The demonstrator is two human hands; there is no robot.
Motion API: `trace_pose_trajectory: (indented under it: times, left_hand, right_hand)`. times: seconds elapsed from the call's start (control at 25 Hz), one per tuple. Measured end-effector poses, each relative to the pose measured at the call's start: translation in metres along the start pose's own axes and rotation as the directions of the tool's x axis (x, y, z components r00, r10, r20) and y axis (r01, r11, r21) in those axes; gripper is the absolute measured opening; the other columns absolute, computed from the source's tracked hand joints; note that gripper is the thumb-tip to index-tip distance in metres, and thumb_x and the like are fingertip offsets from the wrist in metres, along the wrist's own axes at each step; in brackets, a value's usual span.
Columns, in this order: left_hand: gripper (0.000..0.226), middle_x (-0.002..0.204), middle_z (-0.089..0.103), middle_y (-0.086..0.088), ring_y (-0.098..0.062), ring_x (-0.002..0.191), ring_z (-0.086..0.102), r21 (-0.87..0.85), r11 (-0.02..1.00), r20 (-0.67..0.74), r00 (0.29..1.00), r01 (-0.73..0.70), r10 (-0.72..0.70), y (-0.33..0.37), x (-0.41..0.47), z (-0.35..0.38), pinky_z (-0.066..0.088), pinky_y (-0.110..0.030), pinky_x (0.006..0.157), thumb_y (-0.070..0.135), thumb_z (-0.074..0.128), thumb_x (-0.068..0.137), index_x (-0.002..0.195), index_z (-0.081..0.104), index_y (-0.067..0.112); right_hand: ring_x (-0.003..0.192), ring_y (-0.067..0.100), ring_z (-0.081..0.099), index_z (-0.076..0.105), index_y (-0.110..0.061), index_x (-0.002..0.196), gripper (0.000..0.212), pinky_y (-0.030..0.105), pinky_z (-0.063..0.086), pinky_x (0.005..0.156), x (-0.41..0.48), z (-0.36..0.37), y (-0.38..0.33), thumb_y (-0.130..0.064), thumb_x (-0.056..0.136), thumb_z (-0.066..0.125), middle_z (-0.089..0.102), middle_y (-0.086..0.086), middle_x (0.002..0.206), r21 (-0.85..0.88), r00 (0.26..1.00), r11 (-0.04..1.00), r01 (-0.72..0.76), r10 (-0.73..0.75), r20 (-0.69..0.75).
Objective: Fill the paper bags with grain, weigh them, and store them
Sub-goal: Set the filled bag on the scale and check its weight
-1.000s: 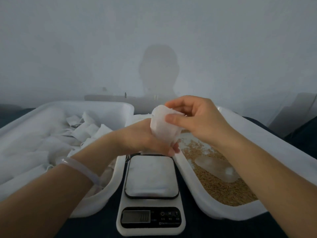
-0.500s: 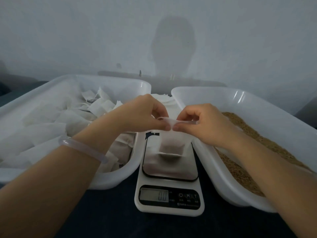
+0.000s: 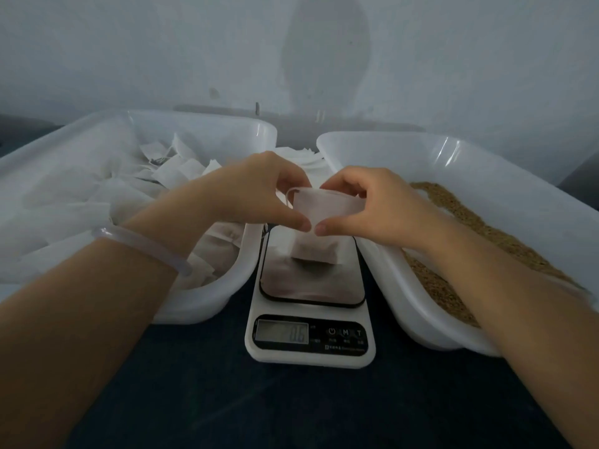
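Both hands are up over the scale. The left hand [image 3: 256, 192] and the right hand [image 3: 372, 202] each pinch the top of a small white paper bag [image 3: 324, 207], thumbs nearly meeting at its near edge, fingers curled round the far side, holding the mouth open between them. The bag hangs straight down, and its bottom seems to sit on the shiny plate of the white digital kitchen scale [image 3: 311, 358]. The display shows digits, but they are too blurred to read.

A pale translucent bangle [image 3: 142, 246] rides on the left wrist. On that side a white plastic tub [image 3: 227, 124] holds a heap of white paper bags [image 3: 81, 202]. On the right, just beside the scale, a second white plastic tub [image 3: 405, 157] carries a bed of brown grain [image 3: 470, 228], with the right forearm crossing its near rim.

Behind the hands, between the two tubs, a small stack of flat white paper sheets [image 3: 301, 157] shows. Everything stands on a dark tabletop [image 3: 291, 409].
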State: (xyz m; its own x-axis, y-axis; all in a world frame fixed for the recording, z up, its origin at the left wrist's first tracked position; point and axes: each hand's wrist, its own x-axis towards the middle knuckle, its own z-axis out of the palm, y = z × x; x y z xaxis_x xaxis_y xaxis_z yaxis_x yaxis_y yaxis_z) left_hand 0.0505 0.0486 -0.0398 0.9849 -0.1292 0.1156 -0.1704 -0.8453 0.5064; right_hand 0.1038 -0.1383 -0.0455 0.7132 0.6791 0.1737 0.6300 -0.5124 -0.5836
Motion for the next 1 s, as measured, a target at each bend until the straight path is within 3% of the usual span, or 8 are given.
trace_pose_trajectory:
  times: [0.24,0.56,0.88,1.0]
  left_hand:
    - [0.027,0.087,0.067,0.013,0.004,0.085,0.06,-0.026,0.999,-0.018,1.0,-0.02,0.019,0.0006,-0.0011,-0.0003,0.041,-0.004,0.074,0.024,0.081,0.067,0.09,0.069,0.023]
    - [0.025,0.087,0.068,0.014,0.006,0.083,0.059,-0.034,0.999,-0.031,0.999,-0.023,0.022,-0.0019,-0.001,0.0001,0.039,-0.003,0.072,0.024,0.081,0.066,0.089,0.07,0.025]
    - [0.023,0.083,0.068,0.016,0.011,0.084,0.058,-0.048,0.998,-0.037,0.999,-0.038,0.037,-0.0047,-0.0001,0.0013,0.038,0.003,0.068,0.026,0.08,0.066,0.086,0.069,0.026]
    - [0.022,0.082,0.068,0.016,0.01,0.085,0.058,-0.047,0.998,-0.04,0.998,-0.045,0.043,-0.0054,0.0008,0.0021,0.037,0.004,0.067,0.024,0.08,0.066,0.086,0.069,0.025]
  right_hand:
    - [0.083,-0.009,0.053,0.058,-0.034,0.112,0.058,0.009,0.036,0.062,-0.0003,-0.001,0.0007,-0.049,0.06,0.081,0.057,-0.024,0.092,-0.018,1.0,1.0,-0.016,0.016,-0.016]
    - [0.079,-0.015,0.052,0.057,-0.036,0.111,0.058,-0.001,0.036,0.057,0.0,-0.001,0.0037,-0.048,0.06,0.081,0.057,-0.023,0.089,-0.014,1.0,1.0,-0.013,0.013,-0.028]
    - [0.078,-0.014,0.053,0.058,-0.036,0.111,0.055,0.004,0.036,0.058,0.001,-0.0002,0.0061,-0.047,0.062,0.081,0.059,-0.022,0.089,-0.011,0.999,1.0,-0.013,0.012,-0.037]
    - [0.077,-0.019,0.052,0.058,-0.037,0.108,0.052,0.0,0.036,0.057,0.0013,-0.0002,0.0063,-0.046,0.062,0.081,0.059,-0.022,0.088,-0.015,0.999,1.0,-0.007,0.006,-0.039]
